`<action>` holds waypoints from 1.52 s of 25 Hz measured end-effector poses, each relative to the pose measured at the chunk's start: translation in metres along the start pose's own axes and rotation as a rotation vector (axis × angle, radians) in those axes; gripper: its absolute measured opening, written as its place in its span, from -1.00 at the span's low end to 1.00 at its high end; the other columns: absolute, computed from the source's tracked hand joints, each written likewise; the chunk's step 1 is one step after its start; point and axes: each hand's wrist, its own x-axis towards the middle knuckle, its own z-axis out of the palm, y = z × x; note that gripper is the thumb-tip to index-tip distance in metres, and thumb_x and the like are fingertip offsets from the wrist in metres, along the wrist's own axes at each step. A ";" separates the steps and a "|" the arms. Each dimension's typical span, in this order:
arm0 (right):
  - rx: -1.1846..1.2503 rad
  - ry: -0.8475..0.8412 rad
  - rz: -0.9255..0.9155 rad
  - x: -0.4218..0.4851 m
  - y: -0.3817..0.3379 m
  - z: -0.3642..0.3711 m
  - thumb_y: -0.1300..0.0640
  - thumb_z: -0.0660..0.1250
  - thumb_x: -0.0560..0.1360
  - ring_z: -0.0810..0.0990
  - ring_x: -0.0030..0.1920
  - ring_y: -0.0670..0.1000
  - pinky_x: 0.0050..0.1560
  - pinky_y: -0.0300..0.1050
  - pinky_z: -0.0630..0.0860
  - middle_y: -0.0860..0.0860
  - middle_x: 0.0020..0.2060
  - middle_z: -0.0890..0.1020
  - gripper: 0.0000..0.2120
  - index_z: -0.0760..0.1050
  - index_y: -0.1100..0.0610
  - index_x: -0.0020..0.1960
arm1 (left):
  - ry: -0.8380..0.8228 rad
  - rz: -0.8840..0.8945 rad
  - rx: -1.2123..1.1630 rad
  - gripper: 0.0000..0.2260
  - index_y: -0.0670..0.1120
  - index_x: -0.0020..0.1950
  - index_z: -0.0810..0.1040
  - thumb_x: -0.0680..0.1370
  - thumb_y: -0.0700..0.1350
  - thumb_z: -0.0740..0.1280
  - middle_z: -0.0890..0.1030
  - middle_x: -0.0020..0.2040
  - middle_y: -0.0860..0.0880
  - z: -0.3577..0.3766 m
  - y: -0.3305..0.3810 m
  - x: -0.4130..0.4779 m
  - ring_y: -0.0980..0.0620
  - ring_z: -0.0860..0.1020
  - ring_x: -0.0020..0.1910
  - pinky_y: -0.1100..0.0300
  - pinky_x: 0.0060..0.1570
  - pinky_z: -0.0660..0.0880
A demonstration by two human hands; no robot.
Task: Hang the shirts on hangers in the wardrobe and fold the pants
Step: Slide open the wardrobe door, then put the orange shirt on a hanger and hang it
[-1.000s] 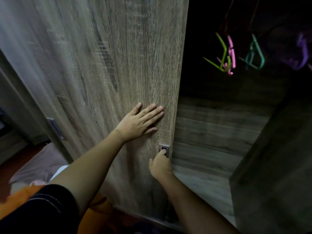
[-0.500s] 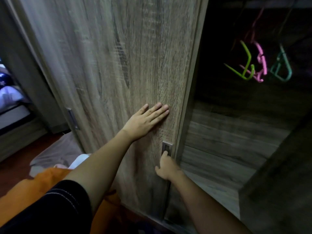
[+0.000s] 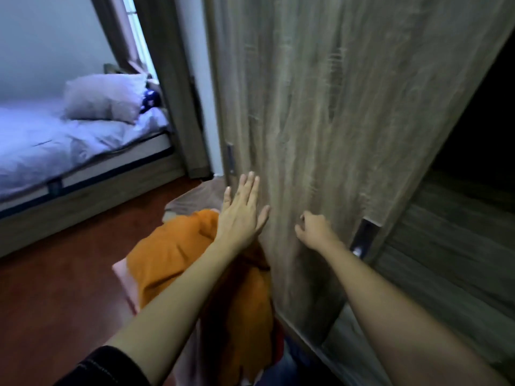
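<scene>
Head view, left hand [image 3: 242, 211] flat — grip apart, right hand [image 3: 315, 229] curled loosely, empty, both beside wardrobe door [image 3: 320, 107].

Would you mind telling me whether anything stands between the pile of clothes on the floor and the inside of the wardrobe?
Yes: the sliding wardrobe door stands directly behind the orange garment on the clothes pile. The left hand lies flat on it. The wardrobe opening shows only to the door's right.

Bare forearms and hands — only a black sleeve [image 3: 103, 367] with faint pale stitching on the left.
</scene>
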 end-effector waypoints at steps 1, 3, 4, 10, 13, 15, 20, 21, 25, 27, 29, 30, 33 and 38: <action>0.017 0.006 -0.049 0.003 -0.017 0.005 0.02 0.20 0.53 0.52 0.17 0.25 0.14 0.00 0.44 0.25 0.11 0.58 -0.64 0.40 0.22 0.23 | -0.033 -0.071 0.013 -0.41 -0.22 0.43 0.31 0.53 0.13 0.03 0.34 0.44 -0.17 -0.001 -0.028 -0.016 -0.13 0.29 0.43 -0.14 0.39 0.16; 0.080 0.003 -0.156 0.008 -0.052 0.016 0.01 0.19 0.54 0.51 0.17 0.25 0.13 0.03 0.44 0.25 0.13 0.57 -0.63 0.38 0.22 0.25 | -0.096 -0.237 0.020 -0.37 -0.22 0.47 0.22 0.54 0.17 -0.04 0.23 0.49 -0.17 -0.005 -0.078 -0.046 -0.13 0.17 0.49 -0.14 0.41 0.12; 0.128 0.002 -0.215 0.008 -0.070 0.022 -0.01 0.18 0.55 0.51 0.17 0.24 0.13 0.03 0.45 0.24 0.14 0.56 -0.62 0.39 0.22 0.25 | -0.129 -0.317 0.019 -0.36 -0.21 0.50 0.14 0.56 0.18 -0.07 0.15 0.52 -0.16 -0.007 -0.098 -0.061 -0.11 0.09 0.51 -0.10 0.43 0.06; 0.232 -0.054 -0.394 0.004 -0.156 0.061 -0.23 0.18 0.50 0.40 0.29 0.19 0.29 0.07 0.36 0.19 0.28 0.43 -0.38 0.34 0.22 0.34 | -0.351 -0.597 -0.079 -0.30 -0.17 0.54 -0.09 0.55 0.27 -0.15 -0.05 0.56 -0.13 0.014 -0.152 -0.124 -0.08 -0.08 0.53 -0.06 0.47 -0.03; 0.165 -0.120 -0.346 0.005 -0.170 0.071 -0.25 0.19 0.49 0.33 0.35 0.19 0.33 0.12 0.33 0.17 0.35 0.38 -0.34 0.27 0.17 0.41 | -0.363 -0.620 -0.066 -0.27 -0.16 0.54 -0.13 0.52 0.30 -0.21 -0.08 0.56 -0.11 0.025 -0.154 -0.129 -0.06 -0.11 0.53 -0.03 0.47 -0.08; 0.219 -0.037 -0.352 0.003 -0.170 0.069 -0.13 0.21 0.52 0.40 0.29 0.17 0.26 0.09 0.39 0.16 0.28 0.45 -0.49 0.35 0.17 0.35 | -0.369 -0.612 -0.074 -0.25 -0.14 0.54 -0.15 0.49 0.32 -0.26 -0.11 0.56 -0.10 0.026 -0.153 -0.128 -0.04 -0.14 0.53 -0.02 0.46 -0.11; 0.392 0.099 -0.328 -0.009 -0.160 0.047 0.11 0.13 0.60 0.54 0.11 0.14 0.04 -0.06 0.43 0.15 0.09 0.59 -0.75 0.52 0.18 0.13 | -0.306 -0.682 -0.252 -0.39 -0.14 0.54 -0.13 0.62 0.19 -0.09 -0.12 0.56 -0.09 0.021 -0.149 -0.122 -0.03 -0.15 0.53 -0.03 0.46 -0.15; 0.456 0.091 -0.296 -0.011 -0.159 0.038 0.14 0.12 0.60 0.55 0.09 0.15 -0.02 -0.10 0.40 0.17 0.06 0.61 -0.76 0.53 0.20 0.08 | -0.290 -0.716 -0.314 -0.40 -0.15 0.54 -0.12 0.62 0.17 -0.07 -0.11 0.56 -0.10 0.017 -0.149 -0.119 -0.04 -0.14 0.53 -0.04 0.46 -0.14; 0.462 -0.052 -0.282 -0.025 -0.155 0.014 0.20 0.10 0.60 0.51 0.17 0.15 -0.02 -0.16 0.31 0.17 0.15 0.58 -0.74 0.50 0.25 0.15 | -0.299 -0.787 -0.387 -0.37 -0.21 0.53 -0.09 0.62 0.10 0.07 -0.06 0.55 -0.18 -0.002 -0.144 -0.112 -0.12 -0.08 0.53 -0.09 0.47 -0.05; 0.588 0.034 -0.215 -0.036 -0.156 0.007 0.22 0.08 0.60 0.52 0.12 0.14 -0.06 -0.18 0.32 0.19 0.12 0.57 -0.76 0.45 0.26 0.16 | -0.202 -0.753 -0.426 -0.40 -0.21 0.53 -0.05 0.62 0.06 0.11 -0.03 0.55 -0.17 -0.019 -0.131 -0.107 -0.12 -0.06 0.53 -0.08 0.47 -0.02; 0.768 0.138 -0.183 -0.051 -0.153 -0.012 0.23 0.04 0.61 0.50 0.02 0.09 -0.12 -0.25 0.31 0.15 0.02 0.54 -0.77 0.42 0.25 0.14 | -0.119 -0.643 -0.517 -0.42 -0.18 0.53 0.01 0.61 0.01 0.16 0.04 0.55 -0.16 -0.046 -0.112 -0.097 -0.10 0.01 0.53 -0.01 0.46 0.02; 0.829 0.170 -0.208 -0.053 -0.156 -0.021 0.24 0.02 0.62 0.48 -0.04 0.06 -0.20 -0.32 0.32 0.11 -0.05 0.52 -0.76 0.43 0.26 0.12 | -0.102 -0.571 -0.538 -0.42 -0.17 0.52 0.05 0.60 -0.01 0.21 0.08 0.54 -0.15 -0.056 -0.107 -0.087 -0.09 0.06 0.52 0.03 0.46 0.06; 0.897 0.252 -0.380 -0.079 -0.151 -0.067 0.24 0.02 0.62 0.41 -0.29 -0.07 -0.38 -0.49 0.29 0.00 -0.27 0.45 -0.78 0.45 0.22 0.02 | -0.198 -0.286 -0.587 -0.38 -0.10 0.48 0.25 0.45 0.02 0.31 0.19 0.51 -0.09 -0.102 -0.075 -0.052 -0.01 0.18 0.47 0.08 0.44 0.16; 0.842 0.479 -0.530 -0.138 -0.089 -0.145 0.19 0.05 0.61 0.40 -0.46 -0.21 -0.40 -0.36 0.30 -0.11 -0.42 0.39 -0.81 0.39 0.05 -0.10 | -0.444 0.111 -0.725 -0.66 -0.12 -0.12 0.57 0.30 0.12 0.31 0.59 -0.20 0.00 -0.161 0.022 -0.028 0.12 0.53 -0.18 0.11 -0.06 0.41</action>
